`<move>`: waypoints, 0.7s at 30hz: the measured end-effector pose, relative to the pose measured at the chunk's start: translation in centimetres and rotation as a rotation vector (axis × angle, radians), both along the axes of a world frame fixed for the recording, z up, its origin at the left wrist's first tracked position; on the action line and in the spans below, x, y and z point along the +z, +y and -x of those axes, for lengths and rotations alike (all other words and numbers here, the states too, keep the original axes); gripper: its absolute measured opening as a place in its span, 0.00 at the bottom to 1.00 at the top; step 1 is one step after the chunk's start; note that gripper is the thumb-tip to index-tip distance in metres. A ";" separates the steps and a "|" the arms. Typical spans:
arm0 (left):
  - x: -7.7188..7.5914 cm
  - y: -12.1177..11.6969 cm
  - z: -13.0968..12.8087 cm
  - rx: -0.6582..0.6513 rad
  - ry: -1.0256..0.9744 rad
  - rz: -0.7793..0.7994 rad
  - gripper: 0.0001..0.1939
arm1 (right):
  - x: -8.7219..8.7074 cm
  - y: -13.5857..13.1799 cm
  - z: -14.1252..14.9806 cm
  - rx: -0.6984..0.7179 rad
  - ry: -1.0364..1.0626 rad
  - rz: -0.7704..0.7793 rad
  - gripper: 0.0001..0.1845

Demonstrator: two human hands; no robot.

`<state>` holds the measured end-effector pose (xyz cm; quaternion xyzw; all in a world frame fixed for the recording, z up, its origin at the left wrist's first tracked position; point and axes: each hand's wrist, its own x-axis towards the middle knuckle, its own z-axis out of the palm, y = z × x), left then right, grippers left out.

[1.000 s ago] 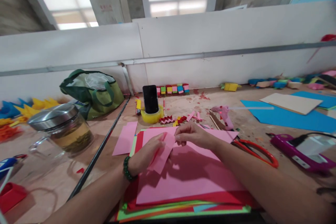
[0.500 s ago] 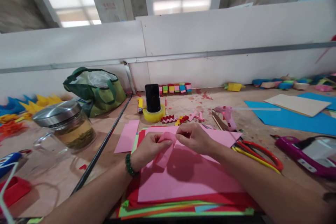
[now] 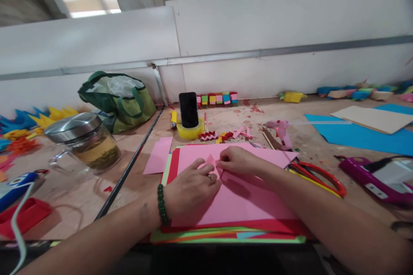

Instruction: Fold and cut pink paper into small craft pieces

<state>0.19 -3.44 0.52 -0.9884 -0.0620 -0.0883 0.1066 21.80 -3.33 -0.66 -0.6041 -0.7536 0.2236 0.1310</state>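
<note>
A small folded piece of pink paper (image 3: 210, 161) rises to a point between my hands, over a larger pink sheet (image 3: 254, 206). My right hand (image 3: 240, 161) pinches its right side with thumb and fingertips. My left hand (image 3: 195, 187), back upward, lies over its near left part with fingers stretched out and slightly apart, hiding most of the piece. Under the pink sheet is a stack of red and green sheets (image 3: 180, 237). Cut pink paper (image 3: 158, 154) lies left of the stack.
Beyond the stack are a phone (image 3: 189, 109) on a yellow tape roll (image 3: 190, 131), zigzag paper strips (image 3: 208, 136) and a pink glue gun (image 3: 281, 131). Red-handled scissors (image 3: 322, 176) and a purple tool (image 3: 364, 178) lie right. A glass teapot (image 3: 93, 146) and green bag (image 3: 135, 107) stand left.
My left hand has gone from pinching the pink piece to lying over it, back upward. The piece is lower, against the sheet. The view has tilted down.
</note>
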 end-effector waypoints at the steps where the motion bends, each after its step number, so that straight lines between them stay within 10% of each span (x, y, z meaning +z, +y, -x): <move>1: -0.1 -0.4 0.2 0.008 0.038 -0.025 0.11 | 0.0 0.0 0.0 0.003 -0.009 0.000 0.12; 21: -0.7 -1.6 2.6 0.164 -0.015 0.215 0.13 | 0.3 0.8 -0.9 0.065 0.050 0.101 0.14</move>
